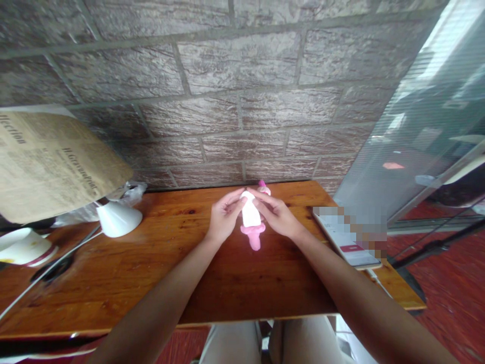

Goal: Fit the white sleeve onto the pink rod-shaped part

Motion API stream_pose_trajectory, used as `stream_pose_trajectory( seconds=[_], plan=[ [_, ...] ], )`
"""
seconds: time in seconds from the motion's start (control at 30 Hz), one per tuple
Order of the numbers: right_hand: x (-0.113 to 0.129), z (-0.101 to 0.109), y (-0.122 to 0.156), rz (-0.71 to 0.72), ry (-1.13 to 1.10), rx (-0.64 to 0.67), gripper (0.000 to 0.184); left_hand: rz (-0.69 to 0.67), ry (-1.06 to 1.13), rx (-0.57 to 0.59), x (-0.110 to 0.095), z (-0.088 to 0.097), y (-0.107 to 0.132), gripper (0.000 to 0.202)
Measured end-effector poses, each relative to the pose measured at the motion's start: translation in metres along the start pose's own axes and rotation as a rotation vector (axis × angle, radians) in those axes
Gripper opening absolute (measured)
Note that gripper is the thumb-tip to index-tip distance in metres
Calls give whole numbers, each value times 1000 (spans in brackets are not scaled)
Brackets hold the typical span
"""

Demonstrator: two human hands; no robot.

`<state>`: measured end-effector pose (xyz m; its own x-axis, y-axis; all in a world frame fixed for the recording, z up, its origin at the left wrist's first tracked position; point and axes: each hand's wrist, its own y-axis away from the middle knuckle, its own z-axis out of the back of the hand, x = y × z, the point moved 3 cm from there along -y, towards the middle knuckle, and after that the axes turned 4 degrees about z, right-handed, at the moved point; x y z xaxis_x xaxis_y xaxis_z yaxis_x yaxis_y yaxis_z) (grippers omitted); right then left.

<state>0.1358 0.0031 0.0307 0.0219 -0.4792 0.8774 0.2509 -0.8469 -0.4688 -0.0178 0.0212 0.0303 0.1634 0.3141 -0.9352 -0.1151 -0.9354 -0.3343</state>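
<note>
A small white and pink bottle-like object [251, 218] lies on the wooden table [151, 263], its pink end pointing toward me. My left hand [223, 217] touches its far end from the left, fingertips pinched on it. From the right, my right hand [278, 215] pinches the same end with its fingers. A small pink cap [264, 188] sits just behind my right fingers.
A white desk lamp [118, 218] with its cable stands at the left, beside a printed paper shade [53, 162] and a white cup [22, 247]. A phone [346, 237] lies at the table's right edge. A brick wall rises behind; a glass partition stands to the right.
</note>
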Motion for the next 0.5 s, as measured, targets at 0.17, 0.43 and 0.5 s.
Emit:
stream_pose_trajectory(
  seconds=[0.17,0.43,0.5],
  plan=[
    [3,4,0,60,25,-50,47,-10,24,-29,-3,-1,-1,42],
    [-2,2,1,35,78,-77,39,-17,12,-75,2,3,-2,38],
    [-3,0,1,29,68,-67,40,-34,-1,-80,2,3,-2,38]
  ],
)
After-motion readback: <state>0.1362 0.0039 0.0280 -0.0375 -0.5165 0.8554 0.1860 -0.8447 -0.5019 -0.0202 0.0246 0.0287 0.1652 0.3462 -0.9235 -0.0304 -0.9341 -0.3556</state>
